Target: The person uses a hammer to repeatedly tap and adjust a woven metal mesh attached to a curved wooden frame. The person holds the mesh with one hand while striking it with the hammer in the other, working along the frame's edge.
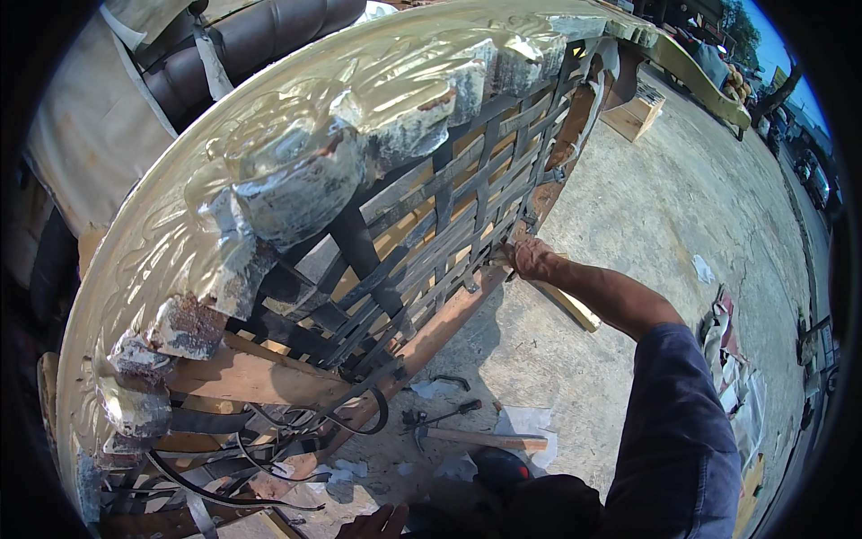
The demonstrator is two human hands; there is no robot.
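Note:
A large curved furniture frame with carved, gold-painted edging [296,117] stands on its side before me. Interlaced dark webbing straps [431,216] span its inside, along a brown wooden rail [449,319]. My right hand [534,258] reaches out to this rail at the webbing's lower edge. Its fingers are closed there; what they grip is hidden. A pale wooden strip [570,305] lies on the ground below that wrist. At the bottom edge, my left hand [377,523] shows only in part, its fingers extended in shadow, with nothing visible in them.
A hammer [485,438] with a wooden handle lies on the concrete ground [664,189], beside a dark tool [449,414]. Loose black straps [359,418] curl near the frame's lower end. Cloth scraps [725,359] lie to the right. A wooden box [634,115] stands farther off.

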